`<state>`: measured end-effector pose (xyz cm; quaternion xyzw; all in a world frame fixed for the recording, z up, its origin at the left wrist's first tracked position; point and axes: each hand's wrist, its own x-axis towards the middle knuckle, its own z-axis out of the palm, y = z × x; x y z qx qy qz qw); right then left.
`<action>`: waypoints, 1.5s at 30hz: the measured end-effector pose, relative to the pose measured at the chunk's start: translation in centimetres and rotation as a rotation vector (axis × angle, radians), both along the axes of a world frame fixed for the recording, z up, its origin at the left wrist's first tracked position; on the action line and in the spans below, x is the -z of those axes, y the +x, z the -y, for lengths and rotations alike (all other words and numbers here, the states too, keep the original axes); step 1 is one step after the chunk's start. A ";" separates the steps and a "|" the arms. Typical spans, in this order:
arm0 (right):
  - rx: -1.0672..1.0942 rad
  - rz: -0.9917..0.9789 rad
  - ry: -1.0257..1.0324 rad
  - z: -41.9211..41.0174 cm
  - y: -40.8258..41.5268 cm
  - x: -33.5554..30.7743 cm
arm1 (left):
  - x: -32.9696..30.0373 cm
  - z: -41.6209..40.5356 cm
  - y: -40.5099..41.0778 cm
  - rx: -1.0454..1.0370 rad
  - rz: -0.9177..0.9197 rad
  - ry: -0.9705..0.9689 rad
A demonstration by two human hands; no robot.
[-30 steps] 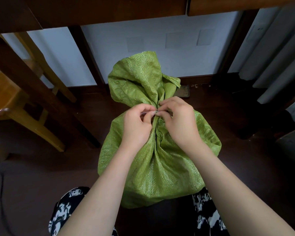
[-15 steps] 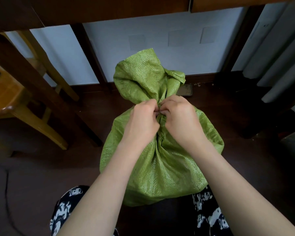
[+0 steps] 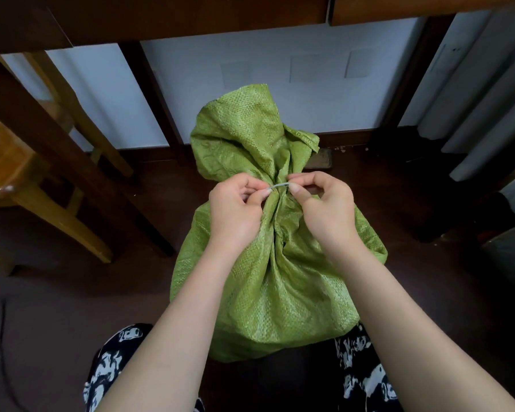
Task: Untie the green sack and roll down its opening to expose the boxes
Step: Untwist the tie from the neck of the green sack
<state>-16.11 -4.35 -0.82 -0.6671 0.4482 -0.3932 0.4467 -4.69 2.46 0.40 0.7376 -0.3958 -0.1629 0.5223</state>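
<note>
At the far left your view takes in a yellow wooden chair (image 3: 15,173), with a dark table leg (image 3: 72,162) slanting down across it to the floor (image 3: 72,292), which is dark brown. Past the leg, a pale wall (image 3: 208,55) runs behind a dark table edge (image 3: 161,13) along the top. Your left hand (image 3: 235,209) is closed, thumb and forefinger pinching one end of a thin pale tie (image 3: 278,185) at the neck of the sack (image 3: 280,278). The sack stands upright on the floor, midway between the chair and the curtain, just in front of your knees in patterned black-and-white trousers (image 3: 110,367). Its long axis runs straight up, away from you toward the wall; the bunched mouth points up and fans out above the tie, leaning a little to the left. The neck is cinched tight, and the body below bulges wide. No boxes show. Your right hand (image 3: 327,209) is closed too, fingertips nipping the other end of the tie, so the strand is stretched taut between your two hands across the neck. At the far right, grey curtain (image 3: 488,99) folds hang down to the floor.
</note>
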 end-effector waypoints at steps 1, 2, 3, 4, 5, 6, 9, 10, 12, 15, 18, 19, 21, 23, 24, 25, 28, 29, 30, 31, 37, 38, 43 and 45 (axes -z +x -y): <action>-0.014 -0.019 -0.019 0.0 -0.1 0.0 | 0.1 0.0 0.0 -0.004 0.013 0.005; -0.034 -0.047 -0.050 0.1 -0.1 0.0 | 0.2 0.0 0.0 -0.006 0.028 0.010; -0.050 -0.069 -0.085 0.0 -0.2 0.0 | 0.2 -0.1 0.0 -0.007 0.035 0.014; -0.059 -0.086 -0.122 0.0 -0.2 0.0 | 0.3 -0.1 0.0 -0.008 0.033 0.015; -0.064 -0.095 -0.161 0.0 -0.2 0.0 | 0.3 -0.1 0.0 -0.009 0.028 0.014; -0.068 -0.097 -0.197 -0.1 -0.3 0.0 | 0.3 -0.1 0.0 -0.011 0.025 0.013; -0.102 -0.075 -0.307 -0.2 -0.3 0.2 | 0.4 0.0 0.0 -0.009 0.038 0.013; -0.116 -0.094 -0.375 -0.2 -0.3 0.3 | 0.4 0.0 -0.1 -0.006 0.045 0.017; -0.140 -0.166 -0.511 -0.2 -0.2 0.5 | 0.4 0.0 -0.2 0.007 0.063 0.023; -0.149 -0.253 -0.608 -0.2 0.0 0.5 | 0.4 0.0 -0.2 0.022 0.104 0.023; -0.128 -0.245 -0.580 -0.2 0.2 0.4 | 0.4 0.0 -0.2 0.023 0.107 0.020; -0.117 -0.221 -0.548 -0.1 0.2 0.4 | 0.5 -0.1 -0.2 0.020 0.098 0.023; -0.097 -0.177 -0.463 0.0 0.0 0.4 | 0.5 -0.1 -0.2 0.011 0.077 0.027; -0.092 -0.140 -0.380 0.1 -0.1 0.4 | 0.5 0.0 -0.1 0.004 0.072 0.030; -0.090 -0.121 -0.348 0.0 -0.1 0.4 | 0.5 0.0 -0.1 0.005 0.071 0.029; -0.084 -0.105 -0.317 0.0 -0.2 0.4 | 0.6 0.0 -0.1 0.005 0.068 0.028; -0.050 -0.046 -0.194 -0.1 -0.3 0.3 | 0.6 -0.1 -0.1 0.000 0.044 0.027; -0.041 -0.006 -0.141 0.0 -0.3 0.3 | 0.6 -0.1 -0.1 0.001 0.028 0.029; -0.033 0.049 -0.085 0.0 -0.3 0.3 | 0.6 -0.1 0.0 0.004 0.011 0.036; -0.024 0.111 -0.023 0.0 -0.2 0.3 | 0.5 -0.2 0.1 0.008 -0.003 0.044; 0.104 0.437 0.302 0.2 -0.3 0.4 | 0.7 -0.4 0.3 -0.019 -0.060 0.071; 0.127 0.475 0.342 0.3 -0.3 0.5 | 0.7 -0.3 0.4 -0.031 -0.056 0.079; 0.100 0.301 0.360 0.8 -0.7 1.0 | 0.7 0.1 0.3 -0.062 -0.119 0.104; 0.064 0.211 0.366 1.0 -0.8 1.0 | 0.8 0.2 0.3 -0.073 -0.134 0.109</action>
